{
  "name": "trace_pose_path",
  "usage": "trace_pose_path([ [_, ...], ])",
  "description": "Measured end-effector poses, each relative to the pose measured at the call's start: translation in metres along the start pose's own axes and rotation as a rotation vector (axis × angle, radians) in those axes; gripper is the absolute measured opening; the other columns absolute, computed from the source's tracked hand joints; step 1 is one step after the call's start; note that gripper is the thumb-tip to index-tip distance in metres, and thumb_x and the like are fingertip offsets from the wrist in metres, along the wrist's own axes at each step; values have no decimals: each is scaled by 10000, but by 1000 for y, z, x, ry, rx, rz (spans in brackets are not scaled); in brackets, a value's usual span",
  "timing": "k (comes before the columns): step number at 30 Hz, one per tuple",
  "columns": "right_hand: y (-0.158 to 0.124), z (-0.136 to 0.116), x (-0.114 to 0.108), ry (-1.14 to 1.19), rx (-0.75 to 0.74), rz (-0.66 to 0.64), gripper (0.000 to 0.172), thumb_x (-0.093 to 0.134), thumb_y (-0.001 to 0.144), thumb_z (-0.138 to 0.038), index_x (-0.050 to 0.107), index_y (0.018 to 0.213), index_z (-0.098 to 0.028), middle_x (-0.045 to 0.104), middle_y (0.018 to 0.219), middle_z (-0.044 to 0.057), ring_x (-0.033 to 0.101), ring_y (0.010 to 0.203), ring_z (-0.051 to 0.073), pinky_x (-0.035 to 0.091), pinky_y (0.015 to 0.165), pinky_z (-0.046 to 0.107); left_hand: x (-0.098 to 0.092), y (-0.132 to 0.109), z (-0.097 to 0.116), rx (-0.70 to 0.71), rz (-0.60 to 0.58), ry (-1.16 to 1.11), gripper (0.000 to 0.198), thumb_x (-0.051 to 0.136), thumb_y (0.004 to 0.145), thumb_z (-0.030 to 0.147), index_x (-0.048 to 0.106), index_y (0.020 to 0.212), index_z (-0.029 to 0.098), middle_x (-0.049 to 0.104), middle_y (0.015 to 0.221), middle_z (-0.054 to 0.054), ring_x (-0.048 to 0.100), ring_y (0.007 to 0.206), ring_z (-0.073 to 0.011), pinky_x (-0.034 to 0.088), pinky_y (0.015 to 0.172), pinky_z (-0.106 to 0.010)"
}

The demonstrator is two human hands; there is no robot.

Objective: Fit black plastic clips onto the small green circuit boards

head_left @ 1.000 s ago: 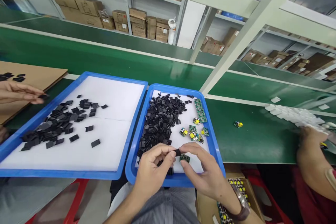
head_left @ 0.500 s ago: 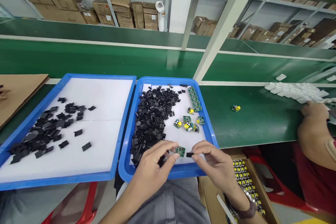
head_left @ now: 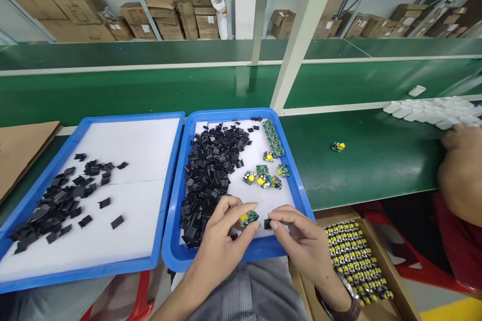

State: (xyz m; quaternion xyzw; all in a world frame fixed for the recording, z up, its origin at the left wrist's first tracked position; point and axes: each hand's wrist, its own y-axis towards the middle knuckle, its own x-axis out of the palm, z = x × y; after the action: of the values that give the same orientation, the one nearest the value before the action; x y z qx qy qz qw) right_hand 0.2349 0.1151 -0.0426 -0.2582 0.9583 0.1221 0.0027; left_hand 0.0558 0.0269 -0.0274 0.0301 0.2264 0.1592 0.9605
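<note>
Pinched in the left hand [head_left: 222, 243], thumb and fingertips closed on its edges: one small circuit board [head_left: 249, 218], green with a yellow part on top. Pinched in the right hand [head_left: 301, 241], thumb and forefinger shut tight: one black piece [head_left: 267, 223], just right of the board; touching it or not, cannot tell. Both grips held low over the near end of the right blue tray [head_left: 171, 220].

Two blue trays in all, side by side, with the left blue tray [head_left: 75, 272] well to the left of the grips. Directly beyond the left hand, one dense heap of black pieces [head_left: 211, 170], far too many to count, its near edge partly hidden by the left fingers. In the left tray, one thinner scatter of black pieces [head_left: 64, 200].

Beyond and slightly right of the grips, a cluster of loose boards [head_left: 263, 178], five or six, too small to count surely. Behind that, one strip of joined boards [head_left: 273, 138] along the tray's right wall. Far right of the grips, one lone board [head_left: 338, 146] on the green bench [head_left: 376, 170].

Below the right hand, one cardboard box [head_left: 335, 214] packed with rows of yellow-topped boards. On the right wrist, one wristwatch [head_left: 351, 306]. Farther right, a co-worker's hand [head_left: 461, 160] beside a pile of white pieces [head_left: 429, 110]. Rising behind the tray, one white post [head_left: 301, 35].
</note>
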Motion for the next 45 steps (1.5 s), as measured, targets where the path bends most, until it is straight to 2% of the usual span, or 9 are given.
trace_pose_path([
  [2,1,-2,8,57,15,-8,198,674,976,-151,788,1078,-278,754,942,51,723,868,192,620,746,305,-3,-4,1,-89,19,-231,318,705,971,282,720,1288,302,629,1240,-78,715,1011,-195,658,795,-293],
  [7,3,2,22,132,38,-32,208,680,974,-145,770,1098,-286,754,1028,50,728,965,193,624,843,311,-13,-12,0,-299,-42,-660,374,623,1030,324,664,1401,299,698,1380,-110,671,1294,-292,644,998,-446],
  [11,1,3,26,173,82,-18,149,734,938,-157,770,1035,-265,748,982,39,728,914,185,633,817,297,-17,-17,-5,-272,33,-635,311,764,936,232,756,1243,283,780,1206,-71,745,1138,-217,621,1010,-331],
  [14,-1,-1,29,175,114,-14,158,764,921,-169,784,1044,-266,757,957,31,727,872,175,628,799,285,-18,-20,-8,-206,119,-573,298,829,865,174,789,1145,266,740,1169,-55,736,1006,-149,617,869,-192],
  [21,-3,-13,39,213,87,-47,230,728,951,-148,830,1066,-318,778,994,29,731,927,171,604,803,265,-19,-24,-12,-251,98,-792,125,791,896,162,708,974,215,705,1213,-83,718,1142,-225,644,936,-325],
  [24,-4,-14,42,212,116,-43,215,743,939,-154,825,1067,-306,784,980,30,733,915,175,597,825,282,-21,-25,-11,-264,61,-775,126,807,879,129,713,914,205,764,1222,-91,721,1209,-228,608,1006,-290],
  [29,-9,-13,47,172,163,20,109,735,936,-168,797,991,-239,733,857,25,699,783,158,569,718,267,-19,-24,-10,-215,59,-719,474,846,825,92,745,1245,289,792,1163,-68,782,1048,-197,650,931,-275],
  [34,-13,-13,52,148,129,56,102,701,951,-158,765,974,-234,683,822,9,668,738,145,552,680,258,-16,-24,-12,-144,27,-657,347,810,851,84,802,1136,282,741,1223,-63,766,1094,-209,650,958,-289],
  [45,-17,-13,47,-30,71,-10,129,647,993,-155,724,1018,-256,645,838,-10,635,767,141,516,703,264,-15,-24,-15,27,38,-356,421,777,860,27,791,1161,321,798,1194,-30,742,1154,-181,618,1022,-278],
])
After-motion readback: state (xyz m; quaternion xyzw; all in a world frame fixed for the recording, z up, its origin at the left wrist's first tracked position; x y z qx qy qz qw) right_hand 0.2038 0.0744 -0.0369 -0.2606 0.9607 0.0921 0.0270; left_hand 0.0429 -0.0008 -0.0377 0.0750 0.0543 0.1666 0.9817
